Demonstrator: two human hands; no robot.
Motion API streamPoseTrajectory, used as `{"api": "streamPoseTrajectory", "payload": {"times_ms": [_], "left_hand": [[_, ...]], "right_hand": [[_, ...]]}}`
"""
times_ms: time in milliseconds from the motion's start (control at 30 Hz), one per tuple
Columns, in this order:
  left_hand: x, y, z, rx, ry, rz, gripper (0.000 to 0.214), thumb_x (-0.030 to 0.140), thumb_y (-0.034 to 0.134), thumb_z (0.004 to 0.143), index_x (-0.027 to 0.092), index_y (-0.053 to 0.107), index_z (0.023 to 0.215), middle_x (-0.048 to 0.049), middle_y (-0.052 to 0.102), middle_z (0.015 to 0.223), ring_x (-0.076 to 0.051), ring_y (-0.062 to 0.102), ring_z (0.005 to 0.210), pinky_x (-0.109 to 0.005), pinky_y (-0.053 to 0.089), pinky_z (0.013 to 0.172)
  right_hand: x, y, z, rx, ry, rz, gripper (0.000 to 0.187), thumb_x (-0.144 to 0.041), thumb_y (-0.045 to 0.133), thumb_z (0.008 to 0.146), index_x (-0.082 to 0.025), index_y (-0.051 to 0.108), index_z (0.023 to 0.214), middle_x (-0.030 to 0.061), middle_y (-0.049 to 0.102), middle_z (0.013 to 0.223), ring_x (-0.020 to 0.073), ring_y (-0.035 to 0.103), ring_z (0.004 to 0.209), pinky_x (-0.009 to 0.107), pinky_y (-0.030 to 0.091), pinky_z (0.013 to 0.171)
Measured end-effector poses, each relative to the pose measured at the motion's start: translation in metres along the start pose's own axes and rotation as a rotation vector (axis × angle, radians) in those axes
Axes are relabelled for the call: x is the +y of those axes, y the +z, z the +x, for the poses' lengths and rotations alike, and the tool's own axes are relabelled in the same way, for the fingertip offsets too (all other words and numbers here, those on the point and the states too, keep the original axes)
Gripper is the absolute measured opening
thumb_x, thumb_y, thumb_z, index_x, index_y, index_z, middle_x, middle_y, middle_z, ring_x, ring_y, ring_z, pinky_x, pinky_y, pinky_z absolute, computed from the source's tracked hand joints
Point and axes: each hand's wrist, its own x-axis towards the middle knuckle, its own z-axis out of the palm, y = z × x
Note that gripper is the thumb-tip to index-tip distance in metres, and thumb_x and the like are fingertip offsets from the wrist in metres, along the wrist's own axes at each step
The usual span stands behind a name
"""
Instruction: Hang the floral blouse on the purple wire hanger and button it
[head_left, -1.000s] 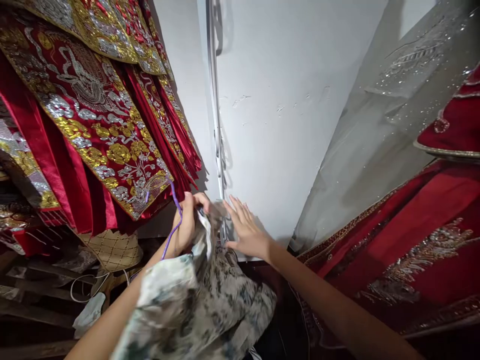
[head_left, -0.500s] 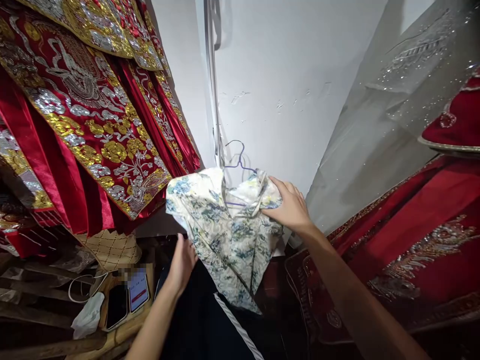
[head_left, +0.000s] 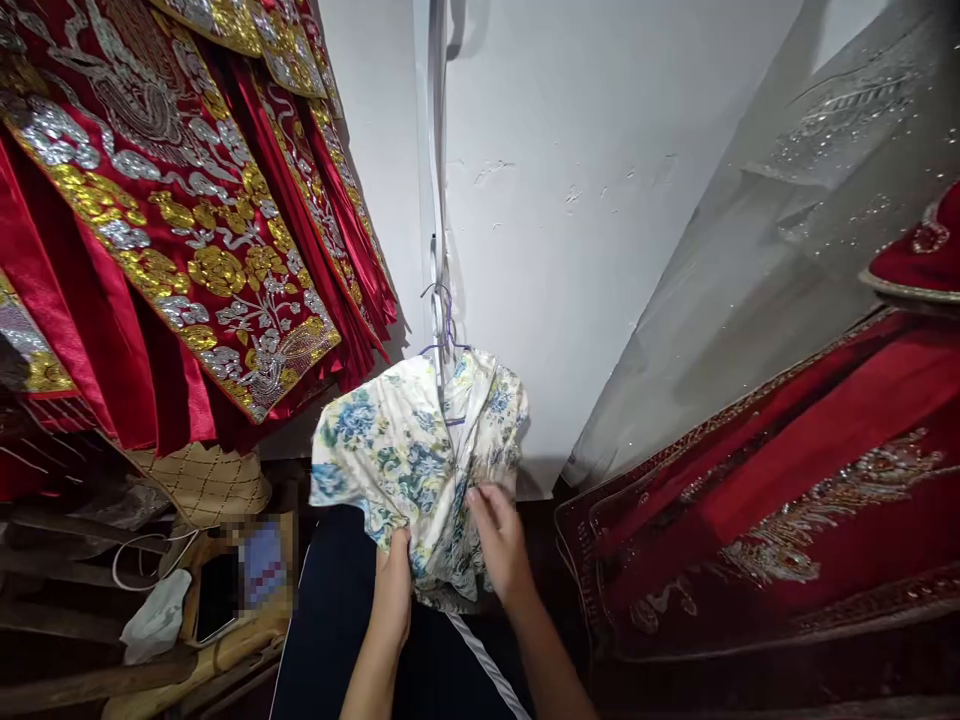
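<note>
A short-sleeved floral blouse (head_left: 416, 450), white with blue, green and yellow print, is on a thin purple hanger (head_left: 450, 330) in front of the wall. My left hand (head_left: 394, 580) grips the blouse's lower left side, thumb on top and fingers hidden behind the cloth. On the lower right front, my right hand (head_left: 499, 540) has its thumb and fingers closed on the fabric near the front opening. The blouse's lower part is bunched between the two hands.
Red garments with gold and silver embroidery (head_left: 225, 270) hang at left. A sheer sparkling white garment (head_left: 720, 270) and a red embroidered one (head_left: 810, 480) hang at right. Two phones (head_left: 217, 595), a white cable (head_left: 124, 565) and crumpled tissue (head_left: 156, 615) lie on a wooden chair.
My right hand has left the shoulder and come down to the blouse front. The left hand has taken hold of the lower side. The blouse and hanger have shifted left in view.
</note>
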Motion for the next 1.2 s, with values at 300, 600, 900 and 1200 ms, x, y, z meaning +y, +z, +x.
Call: {"api": "streamPoseTrajectory", "payload": {"times_ms": [300,600,900,1200], "left_hand": [[0.007,-0.009,-0.007,-0.103,0.064,0.066,0.047,0.043,0.059,0.08,0.019,0.064,0.121,-0.0126,0.067,0.126,-0.029,0.054,0.132,-0.04,0.036,0.116],[0.0,-0.025,0.002,0.122,-0.085,0.051,0.053,0.047,0.057,0.082,0.021,0.058,0.128,-0.0142,0.068,0.123,-0.034,0.057,0.128,-0.045,0.046,0.106],[-0.011,-0.015,-0.009,-0.038,-0.034,0.129,0.041,0.045,0.053,0.08,0.021,0.066,0.11,-0.0096,0.072,0.106,-0.034,0.064,0.114,-0.042,0.052,0.098],[0.008,-0.007,-0.021,-0.058,0.06,0.009,0.049,0.038,0.053,0.082,0.02,0.058,0.127,-0.0105,0.067,0.126,-0.029,0.056,0.13,-0.038,0.048,0.106]], "right_hand": [[-0.02,0.016,0.026,-0.215,0.058,0.124,0.034,-0.053,0.054,0.094,-0.024,0.049,0.078,-0.0036,0.045,0.066,0.0157,0.046,0.061,0.028,0.036,0.061],[-0.021,-0.001,0.009,-0.148,0.144,0.349,0.045,-0.05,0.052,0.095,-0.022,0.045,0.061,-0.0022,0.043,0.054,0.0133,0.038,0.052,0.029,0.03,0.055],[-0.028,0.005,0.022,-0.288,0.13,0.233,0.037,-0.053,0.048,0.096,-0.022,0.05,0.076,-0.0025,0.049,0.061,0.0136,0.044,0.055,0.027,0.033,0.055],[-0.03,0.013,0.027,-0.324,0.06,0.198,0.038,-0.044,0.05,0.095,-0.022,0.04,0.066,-0.0039,0.039,0.061,0.013,0.035,0.056,0.027,0.028,0.056]]}}
